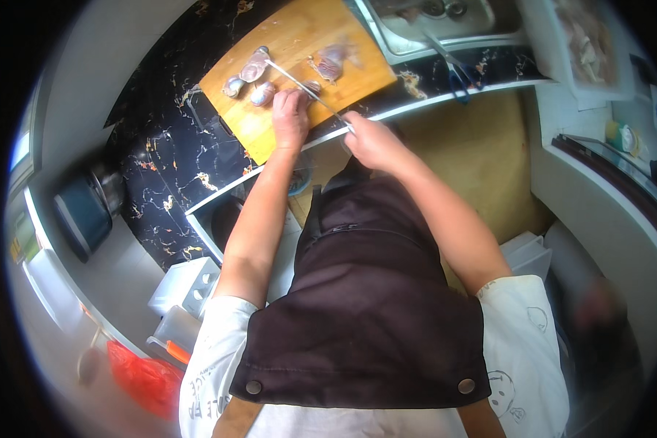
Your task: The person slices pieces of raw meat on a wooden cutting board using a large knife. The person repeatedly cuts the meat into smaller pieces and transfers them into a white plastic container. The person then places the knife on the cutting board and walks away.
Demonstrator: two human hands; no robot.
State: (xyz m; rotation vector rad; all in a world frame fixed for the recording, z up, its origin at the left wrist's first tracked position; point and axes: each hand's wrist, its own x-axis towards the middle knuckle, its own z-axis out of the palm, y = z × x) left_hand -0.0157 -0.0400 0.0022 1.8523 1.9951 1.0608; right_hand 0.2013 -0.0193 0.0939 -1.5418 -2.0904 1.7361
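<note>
A knife (295, 81) is gripped by its handle in my right hand (375, 139), at the near edge of the wooden cutting board (356, 90). Its narrow blade points up and to the left over the board. My left hand (290, 112) presses its curled fingers on a small piece of raw meat (311, 87), partly hidden beside the blade. Left of the blade lie several pinkish, silvery pieces, likely gizzards: an opened piece (254, 64), a rounded piece (263, 94) and a smaller piece (232, 86). Right of the blade is a spread, darker piece (329, 63).
Scissors with blue handles (462, 76) lie between the metal sink (399, 44) and the edge of the black patterned counter (169, 148). A white container (558, 71) of raw meat stands at upper right. A red plastic bag (142, 378) is at lower left.
</note>
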